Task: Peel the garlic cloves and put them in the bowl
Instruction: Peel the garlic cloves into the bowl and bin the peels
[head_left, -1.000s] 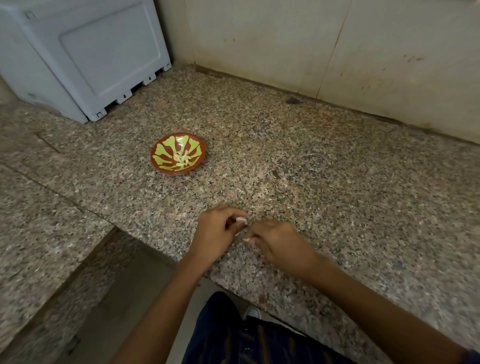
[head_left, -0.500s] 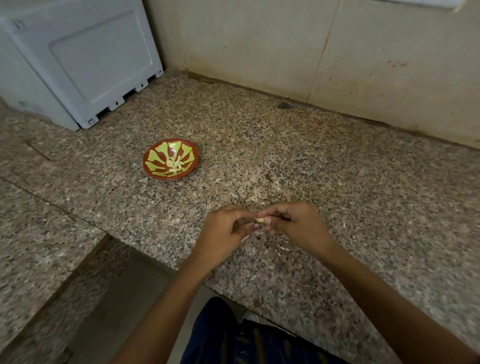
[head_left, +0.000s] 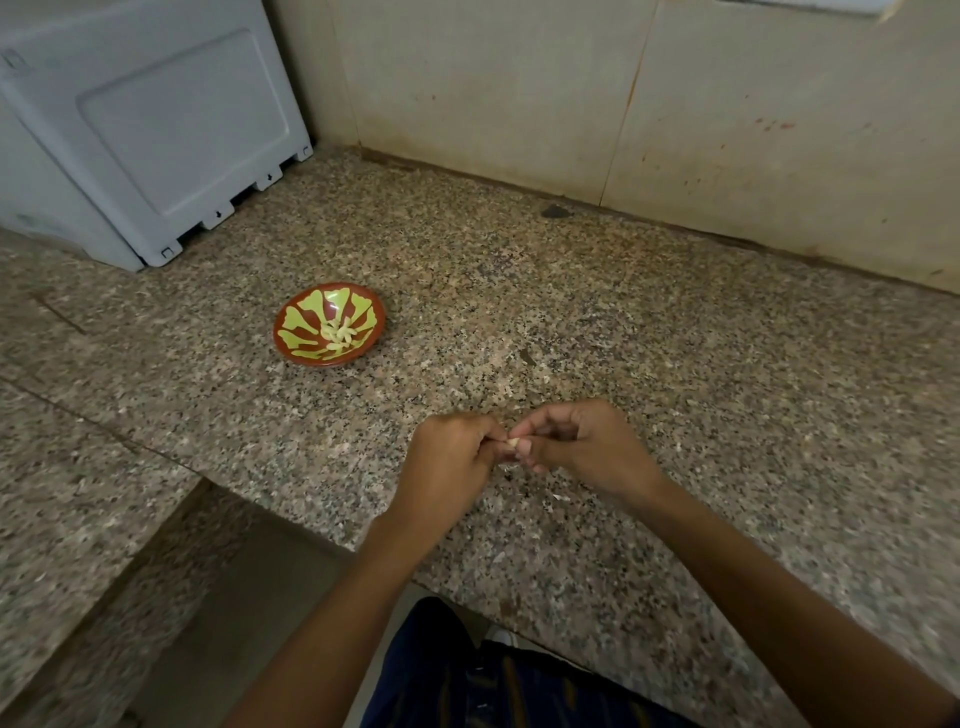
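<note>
A small pale garlic clove (head_left: 513, 442) is pinched between the fingertips of both hands, just above the granite counter near its front edge. My left hand (head_left: 451, 467) curls its fingers around the clove from the left. My right hand (head_left: 582, 447) pinches it from the right with thumb and forefinger. A red bowl with a yellow-green pattern (head_left: 306, 347) stands on the counter up and to the left of my hands. Several peeled cloves (head_left: 338, 335) lie in its middle.
A grey plastic appliance (head_left: 145, 130) stands at the back left corner. Tiled wall (head_left: 623, 104) runs along the back. Small skin scraps (head_left: 558, 497) lie on the counter (head_left: 675, 338) by my hands. A dark fleck (head_left: 527, 356) and a dark spot (head_left: 555, 211) mark it. A lower ledge (head_left: 62, 493) sits at left.
Both hands lifted slightly and drew together, fingers working at the clove. The view tilted a little, so the bowl sits lower in frame.
</note>
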